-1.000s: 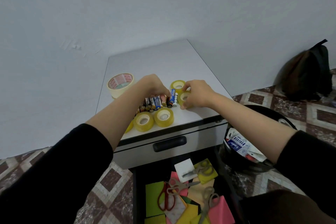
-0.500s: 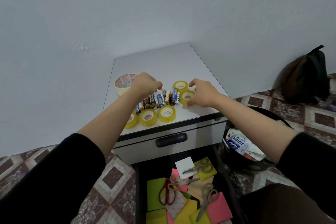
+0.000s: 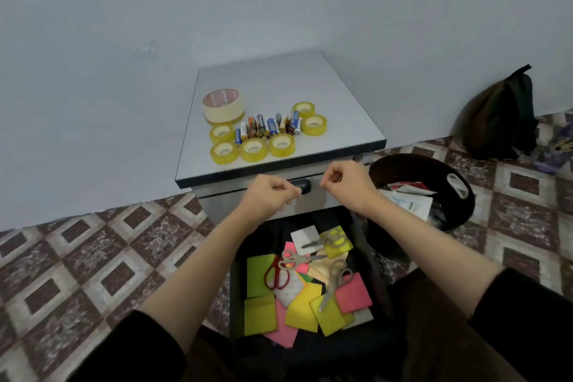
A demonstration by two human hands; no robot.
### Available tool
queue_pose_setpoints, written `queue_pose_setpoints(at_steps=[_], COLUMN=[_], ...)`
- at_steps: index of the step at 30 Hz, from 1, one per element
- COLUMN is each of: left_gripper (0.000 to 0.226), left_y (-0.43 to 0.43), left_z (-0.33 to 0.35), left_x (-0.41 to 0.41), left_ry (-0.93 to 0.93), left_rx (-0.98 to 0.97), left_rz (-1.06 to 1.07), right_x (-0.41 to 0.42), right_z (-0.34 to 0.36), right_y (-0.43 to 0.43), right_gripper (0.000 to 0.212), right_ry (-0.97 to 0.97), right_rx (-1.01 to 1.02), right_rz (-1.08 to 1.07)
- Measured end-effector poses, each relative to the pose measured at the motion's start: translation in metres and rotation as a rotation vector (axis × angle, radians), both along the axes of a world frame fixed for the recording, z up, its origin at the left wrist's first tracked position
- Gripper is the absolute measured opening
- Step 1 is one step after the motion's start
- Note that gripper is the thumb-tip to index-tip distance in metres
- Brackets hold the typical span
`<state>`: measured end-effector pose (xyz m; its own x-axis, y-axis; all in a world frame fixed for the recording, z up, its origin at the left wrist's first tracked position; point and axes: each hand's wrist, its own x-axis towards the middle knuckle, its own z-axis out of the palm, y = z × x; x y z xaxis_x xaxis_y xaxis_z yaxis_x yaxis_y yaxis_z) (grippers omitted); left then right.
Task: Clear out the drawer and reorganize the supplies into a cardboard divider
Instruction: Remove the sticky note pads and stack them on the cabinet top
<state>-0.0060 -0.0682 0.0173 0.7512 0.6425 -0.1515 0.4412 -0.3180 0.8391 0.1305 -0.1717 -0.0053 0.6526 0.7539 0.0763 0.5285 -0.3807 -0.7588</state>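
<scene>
Both hands have drawn back off the worktop (image 3: 279, 80): left hand (image 3: 269, 192) and right hand (image 3: 344, 183) hover by its near edge, fingers (image 3: 286, 187) curled on nothing. Batteries (image 3: 269, 127) lie among yellow tape rolls (image 3: 252, 149) on it. Nearer, the open drawer (image 3: 238, 273) holds sticky notes (image 3: 259, 270) and scissors (image 3: 333, 276). A black bin (image 3: 412, 164) of papers (image 3: 409, 198) stands right, on tiled floor (image 3: 93, 257).

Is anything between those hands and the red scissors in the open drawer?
Nothing visible. The left hand and right hand hover above the open drawer; the red scissors lie on top of the sticky notes, though a grey pair seems to overlap their tips.
</scene>
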Motion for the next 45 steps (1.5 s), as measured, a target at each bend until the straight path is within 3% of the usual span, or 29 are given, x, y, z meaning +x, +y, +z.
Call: queue_pose_setpoints(at_steps=[7,9,18,20,23,30,34,37,38,42,45], left_gripper=[0.006,0.013,0.017,0.011,0.021,0.026,0.026,0.025,0.025,0.024,0.024], left_y=[-0.028,-0.029,-0.006,0.004,0.015,0.02,0.017,0.017,0.017,0.016,0.016], left_z=[-0.093,-0.115,-0.175,-0.185,-0.197,-0.227,-0.237,-0.241,-0.242,-0.244,-0.244], left_x=[-0.052,-0.066,-0.087,-0.085,-0.081,-0.074,-0.069,-0.064,-0.063,-0.061,-0.063], left_ry=[0.178,0.222,0.391,0.461,0.58,0.708,0.71,0.687,0.682,0.674,0.681], left_rx=[-0.096,-0.129,-0.162,-0.095,0.005,-0.008,-0.071,-0.083,-0.08,-0.07,-0.056], left_rz=[0.002,0.024,0.088,0.034,-0.065,-0.224,-0.275,-0.278,-0.277,-0.27,-0.266], right_x=[-0.043,-0.049,-0.039,-0.028,-0.013,-0.01,-0.014,-0.01,-0.01,-0.017,-0.027], right_z=[-0.071,-0.088,-0.15,-0.158,-0.168,-0.195,-0.21,-0.219,-0.221,-0.221,-0.226], right_y=[-0.024,-0.026,-0.019,-0.016,-0.017,-0.024,-0.03,-0.032,-0.032,-0.034,-0.033], right_gripper=[0.012,0.011,0.02,0.023,0.024,0.023,0.029,0.021,0.016,0.026,0.029], right_ry=[0.104,0.101,0.071,0.065,0.132,0.12,0.236,0.314,0.388,0.718,0.688], right_rx=[-0.169,-0.215,-0.542,-0.645,-0.759,-0.983,-1.017,-0.957,-0.911,-0.814,-0.851], right_rz=[0.061,0.072,0.175,0.174,0.12,0.123,0.026,-0.052,-0.094,-0.192,-0.183])
